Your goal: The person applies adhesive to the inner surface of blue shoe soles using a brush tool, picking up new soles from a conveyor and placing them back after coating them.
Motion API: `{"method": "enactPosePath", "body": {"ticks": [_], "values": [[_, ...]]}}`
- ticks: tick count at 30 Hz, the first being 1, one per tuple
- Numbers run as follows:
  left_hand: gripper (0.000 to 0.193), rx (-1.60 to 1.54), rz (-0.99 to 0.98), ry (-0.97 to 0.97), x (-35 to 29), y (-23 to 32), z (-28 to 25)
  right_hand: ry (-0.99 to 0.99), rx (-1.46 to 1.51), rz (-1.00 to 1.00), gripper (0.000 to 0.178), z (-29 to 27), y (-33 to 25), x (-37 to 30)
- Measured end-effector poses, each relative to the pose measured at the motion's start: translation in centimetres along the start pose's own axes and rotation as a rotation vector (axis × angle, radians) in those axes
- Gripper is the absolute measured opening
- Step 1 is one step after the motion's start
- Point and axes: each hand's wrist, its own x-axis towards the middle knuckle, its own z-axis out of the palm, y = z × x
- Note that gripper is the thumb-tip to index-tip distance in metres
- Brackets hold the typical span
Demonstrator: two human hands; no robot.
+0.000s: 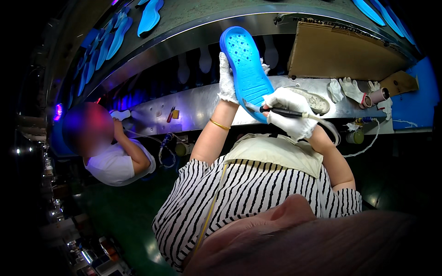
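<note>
My left hand (227,79), in a white knit glove, grips a bright blue shoe sole (249,62) by its sides. The sole is raised and tilted, its dimpled, holed face toward me. In my gloved right hand (286,98) is a slim black pen-shaped tool (286,112), trailing a pale cord (330,131). Its tip is at the lower end of the sole; whether it touches cannot be told. Just behind my right hand, a beige shoe sole (317,102) lies on the metal bench (198,105).
Several blue soles (149,17) lie on the belt (198,9) beyond the bench. A cardboard sheet (338,50) stands at the right, near loose white gloves (351,89) and a tape roll (379,95). At left sits another person (117,163), near a small red-handled tool (171,114).
</note>
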Motion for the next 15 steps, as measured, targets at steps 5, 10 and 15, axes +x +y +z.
{"method": "enactPosePath", "body": {"ticks": [5, 10, 15], "values": [[0.1, -0.125, -0.029, -0.078, -0.8, -1.0, 2.4, 0.163, 0.08, 0.028, 0.013, -2.1, 2.0, 0.5], [0.109, 0.034, -0.018, -0.223, -3.5, -3.0, 5.1, 0.299, 0.192, 0.026, 0.013, -3.1, 2.6, 0.8], [0.101, 0.179, -0.002, -0.203, -2.3, -2.9, 4.5, 0.289, 0.156, -0.112, 0.014, -1.2, 2.1, 0.1]]}}
